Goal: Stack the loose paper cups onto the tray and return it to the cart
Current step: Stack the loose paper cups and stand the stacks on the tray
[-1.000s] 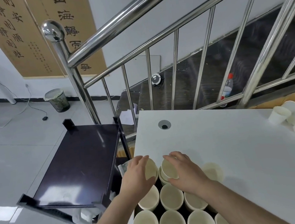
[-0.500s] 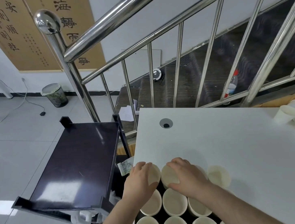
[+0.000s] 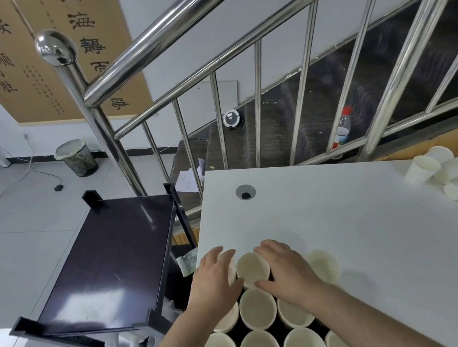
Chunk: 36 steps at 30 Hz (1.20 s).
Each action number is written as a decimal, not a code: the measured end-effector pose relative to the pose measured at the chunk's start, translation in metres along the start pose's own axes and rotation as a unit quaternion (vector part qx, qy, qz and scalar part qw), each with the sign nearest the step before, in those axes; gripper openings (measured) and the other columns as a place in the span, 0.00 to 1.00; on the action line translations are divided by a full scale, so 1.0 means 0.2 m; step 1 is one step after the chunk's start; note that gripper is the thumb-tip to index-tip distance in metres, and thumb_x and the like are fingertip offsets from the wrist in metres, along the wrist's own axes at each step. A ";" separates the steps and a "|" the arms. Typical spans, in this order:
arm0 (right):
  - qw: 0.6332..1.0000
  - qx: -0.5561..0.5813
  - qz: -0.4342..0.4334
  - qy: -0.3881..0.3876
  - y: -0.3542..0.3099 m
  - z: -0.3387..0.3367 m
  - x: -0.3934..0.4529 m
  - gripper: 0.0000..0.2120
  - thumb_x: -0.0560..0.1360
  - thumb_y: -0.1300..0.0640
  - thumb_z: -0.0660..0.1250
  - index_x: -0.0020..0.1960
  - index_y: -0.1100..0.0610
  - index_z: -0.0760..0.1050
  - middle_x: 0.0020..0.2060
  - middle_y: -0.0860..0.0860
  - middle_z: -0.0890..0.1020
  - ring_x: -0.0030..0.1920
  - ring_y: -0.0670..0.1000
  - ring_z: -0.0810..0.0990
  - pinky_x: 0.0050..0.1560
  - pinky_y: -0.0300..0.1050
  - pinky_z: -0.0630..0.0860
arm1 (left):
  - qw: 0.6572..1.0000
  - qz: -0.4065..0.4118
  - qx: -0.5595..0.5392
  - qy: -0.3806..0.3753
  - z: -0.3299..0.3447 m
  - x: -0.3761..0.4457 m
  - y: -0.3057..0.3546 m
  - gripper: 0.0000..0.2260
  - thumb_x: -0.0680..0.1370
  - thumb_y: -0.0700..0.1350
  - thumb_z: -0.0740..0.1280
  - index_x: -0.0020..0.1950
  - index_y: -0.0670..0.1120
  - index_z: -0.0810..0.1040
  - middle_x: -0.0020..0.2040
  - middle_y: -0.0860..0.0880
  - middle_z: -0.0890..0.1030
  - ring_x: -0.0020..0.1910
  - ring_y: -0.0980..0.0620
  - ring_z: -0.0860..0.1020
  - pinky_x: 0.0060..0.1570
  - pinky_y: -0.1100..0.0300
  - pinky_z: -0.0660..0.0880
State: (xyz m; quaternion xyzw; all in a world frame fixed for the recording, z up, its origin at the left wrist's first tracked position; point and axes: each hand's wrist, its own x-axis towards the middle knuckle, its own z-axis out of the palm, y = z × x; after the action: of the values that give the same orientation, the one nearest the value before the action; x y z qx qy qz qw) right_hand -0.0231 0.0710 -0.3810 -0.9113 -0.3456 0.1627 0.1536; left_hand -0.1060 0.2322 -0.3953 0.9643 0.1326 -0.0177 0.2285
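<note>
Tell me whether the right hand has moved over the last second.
Yes, slightly: the right hand has drawn back toward the person, farther from the cable hole.

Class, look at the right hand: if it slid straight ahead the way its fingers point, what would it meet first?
Probably nothing soon: beyond the right hand lies bare white table. Farther along that line sits the round cable hole, though depth is uncertain.
</note>
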 end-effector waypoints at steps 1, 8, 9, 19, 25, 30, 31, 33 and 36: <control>1.000 0.005 0.001 0.008 0.01 -0.02 -0.02 0.32 0.75 0.45 0.66 0.75 0.52 0.60 0.73 0.47 0.61 0.73 0.50 0.61 0.70 0.46 0.63 | 1.000 0.012 -0.002 0.008 -0.01 0.00 0.04 0.28 0.76 0.54 0.65 0.74 0.53 0.61 0.74 0.51 0.61 0.74 0.51 0.60 0.69 0.55 0.63; 0.997 0.015 0.023 0.066 0.19 -0.20 -0.34 0.30 0.76 0.48 0.65 0.75 0.51 0.61 0.73 0.46 0.62 0.73 0.48 0.60 0.70 0.44 0.62 | 0.995 0.088 -0.034 0.033 0.05 -0.06 0.39 0.26 0.75 0.52 0.68 0.72 0.51 0.67 0.70 0.51 0.68 0.69 0.48 0.67 0.66 0.56 0.66; 0.997 0.016 0.028 0.071 0.22 -0.22 -0.40 0.29 0.77 0.48 0.65 0.75 0.50 0.61 0.73 0.46 0.62 0.73 0.48 0.60 0.70 0.44 0.62 | 0.994 0.096 -0.033 0.027 0.07 -0.07 0.45 0.26 0.75 0.53 0.68 0.71 0.51 0.67 0.70 0.51 0.68 0.69 0.49 0.67 0.66 0.56 0.66; 0.991 0.008 0.070 0.110 0.65 -0.36 -0.91 0.26 0.78 0.50 0.63 0.75 0.50 0.62 0.72 0.45 0.62 0.72 0.47 0.62 0.68 0.40 0.60 | 0.992 0.126 -0.013 -0.021 0.29 -0.20 0.98 0.26 0.75 0.54 0.65 0.72 0.53 0.66 0.70 0.53 0.66 0.70 0.50 0.66 0.67 0.55 0.65; 0.986 0.009 0.119 0.114 1.02 -0.39 -1.28 0.26 0.79 0.50 0.62 0.75 0.50 0.62 0.73 0.46 0.62 0.72 0.47 0.61 0.69 0.41 0.61 | 0.989 0.143 -0.025 -0.040 0.52 -0.33 1.39 0.27 0.72 0.58 0.61 0.71 0.53 0.67 0.69 0.54 0.67 0.67 0.52 0.68 0.65 0.57 0.66; 0.981 0.008 0.160 0.110 1.31 -0.43 -1.53 0.26 0.79 0.50 0.63 0.75 0.49 0.62 0.72 0.45 0.62 0.71 0.47 0.62 0.69 0.41 0.63 | 0.984 0.166 -0.023 -0.063 0.71 -0.38 1.67 0.24 0.76 0.54 0.64 0.72 0.55 0.65 0.70 0.57 0.65 0.68 0.55 0.66 0.66 0.59 0.65; 0.979 0.011 0.168 0.111 1.35 -0.43 -1.56 0.26 0.78 0.50 0.63 0.74 0.50 0.62 0.72 0.45 0.62 0.71 0.47 0.62 0.68 0.41 0.64 | 0.983 0.169 -0.021 -0.069 0.73 -0.38 1.72 0.24 0.76 0.54 0.64 0.72 0.56 0.65 0.70 0.57 0.65 0.68 0.55 0.66 0.66 0.59 0.65; 0.977 0.012 0.179 0.114 1.43 -0.45 -1.61 0.26 0.78 0.50 0.64 0.74 0.49 0.63 0.72 0.45 0.63 0.71 0.46 0.63 0.68 0.41 0.65 | 0.982 0.174 -0.017 -0.076 0.77 -0.37 1.80 0.24 0.76 0.54 0.63 0.72 0.55 0.65 0.70 0.57 0.65 0.68 0.55 0.66 0.66 0.59 0.65; 0.974 0.006 0.195 0.114 1.56 -0.49 -1.66 0.26 0.78 0.50 0.64 0.74 0.49 0.63 0.71 0.45 0.63 0.70 0.46 0.64 0.67 0.40 0.65 | 0.978 0.191 -0.013 -0.080 0.82 -0.30 1.91 0.24 0.76 0.54 0.63 0.72 0.55 0.64 0.70 0.57 0.65 0.68 0.55 0.66 0.67 0.58 0.65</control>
State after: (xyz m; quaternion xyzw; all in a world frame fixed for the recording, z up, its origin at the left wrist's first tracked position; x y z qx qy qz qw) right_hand -0.0371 -0.3934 -0.3524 -0.9729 -0.1400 0.0863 0.1626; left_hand -0.0590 -0.1855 -0.3702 0.9644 -0.0721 -0.0490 0.2497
